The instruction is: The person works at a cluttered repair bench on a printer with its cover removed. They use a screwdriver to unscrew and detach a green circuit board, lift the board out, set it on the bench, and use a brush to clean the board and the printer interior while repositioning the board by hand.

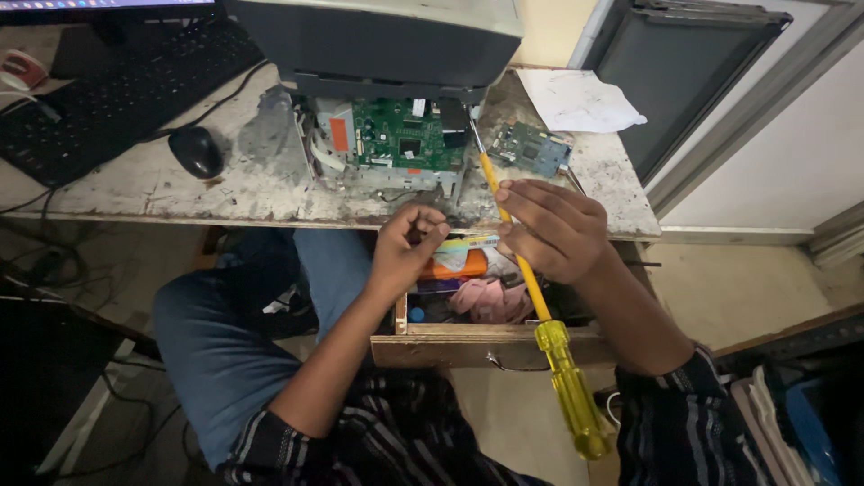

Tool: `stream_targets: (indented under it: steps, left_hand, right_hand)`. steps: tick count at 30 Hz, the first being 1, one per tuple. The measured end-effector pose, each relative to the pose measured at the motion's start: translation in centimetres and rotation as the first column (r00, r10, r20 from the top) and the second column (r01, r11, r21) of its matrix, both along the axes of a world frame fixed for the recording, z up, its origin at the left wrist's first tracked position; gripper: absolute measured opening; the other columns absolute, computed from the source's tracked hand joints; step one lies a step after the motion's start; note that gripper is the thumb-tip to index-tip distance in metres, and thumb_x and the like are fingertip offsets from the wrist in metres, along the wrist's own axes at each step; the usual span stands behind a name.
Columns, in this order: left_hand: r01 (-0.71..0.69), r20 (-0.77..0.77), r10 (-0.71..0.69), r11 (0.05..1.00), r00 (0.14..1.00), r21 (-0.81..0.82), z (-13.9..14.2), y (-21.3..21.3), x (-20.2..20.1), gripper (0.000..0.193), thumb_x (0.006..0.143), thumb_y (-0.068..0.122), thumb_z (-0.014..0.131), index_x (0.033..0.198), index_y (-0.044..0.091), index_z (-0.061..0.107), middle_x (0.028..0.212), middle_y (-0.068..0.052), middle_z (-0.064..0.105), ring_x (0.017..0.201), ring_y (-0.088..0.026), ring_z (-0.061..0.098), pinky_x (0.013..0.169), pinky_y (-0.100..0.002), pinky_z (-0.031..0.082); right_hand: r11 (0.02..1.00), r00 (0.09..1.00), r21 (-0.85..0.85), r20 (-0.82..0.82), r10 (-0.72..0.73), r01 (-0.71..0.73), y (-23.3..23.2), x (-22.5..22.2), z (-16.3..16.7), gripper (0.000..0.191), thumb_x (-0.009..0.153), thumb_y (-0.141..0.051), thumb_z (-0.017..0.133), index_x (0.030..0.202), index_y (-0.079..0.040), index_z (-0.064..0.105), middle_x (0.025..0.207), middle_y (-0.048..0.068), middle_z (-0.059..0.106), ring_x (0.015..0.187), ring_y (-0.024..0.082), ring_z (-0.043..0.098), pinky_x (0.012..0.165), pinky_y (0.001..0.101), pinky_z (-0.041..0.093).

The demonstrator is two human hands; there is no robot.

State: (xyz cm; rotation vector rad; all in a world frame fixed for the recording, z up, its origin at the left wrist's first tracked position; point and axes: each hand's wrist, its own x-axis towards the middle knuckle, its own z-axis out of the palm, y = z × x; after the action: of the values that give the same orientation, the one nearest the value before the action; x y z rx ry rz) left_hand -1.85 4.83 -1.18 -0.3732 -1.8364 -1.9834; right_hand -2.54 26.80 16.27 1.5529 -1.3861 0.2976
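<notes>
Worn desk [225, 193] ahead: my right hand [551, 229] pinches the screwdriver [526, 279] shaft, tip angled up-left toward the green circuit board [400, 135]; left hand [405, 252] curls closed nearby.

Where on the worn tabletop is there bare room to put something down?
Bare patch between the black computer mouse and the opened grey machine. Crowded by the small green circuit board, white paper and long yellow screwdriver.

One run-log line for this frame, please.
right hand: holds long yellow-handled screwdriver by shaft | left hand: pinched, contents unclear | open wooden drawer below
</notes>
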Motion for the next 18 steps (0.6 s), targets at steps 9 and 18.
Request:
stream_targets:
  steps: [9, 18]
  left_hand:
    - [-0.007, 0.057, 0.008, 1.000, 0.998, -0.028, 0.5, -0.1, 0.3, 0.012, 0.095, 0.008, 0.073, 0.104, 0.004, 0.066, 0.086, 0.005, 0.063, 0.079, -0.002, 0.058, 0.072, -0.020, 0.048]
    - [0.008, 0.029, -0.008, 1.000, 1.000, 0.006, -0.6, 0.0, -0.3, 0.013, 0.096, 0.007, 0.073, 0.105, 0.004, 0.065, 0.087, 0.005, 0.060, 0.080, -0.002, 0.055, 0.073, -0.020, 0.046]
  right_hand:
    - [1.000, 1.000, -0.003, -0.020, 0.006, -0.006, -0.2, 0.0, 0.1, 0.026, 0.096, -0.019, 0.078, 0.105, -0.005, 0.057, 0.110, 0.019, 0.072, 0.099, 0.033, 0.076, 0.086, 0.0416, 0.066]
    - [0.996, 0.995, -0.055, -0.075, -0.070, 0.066, -0.6, 1.3, 1.4, 0.026, 0.093, -0.018, 0.082, 0.099, -0.006, 0.060, 0.101, 0.012, 0.074, 0.096, 0.029, 0.076, 0.081, 0.0392, 0.064]
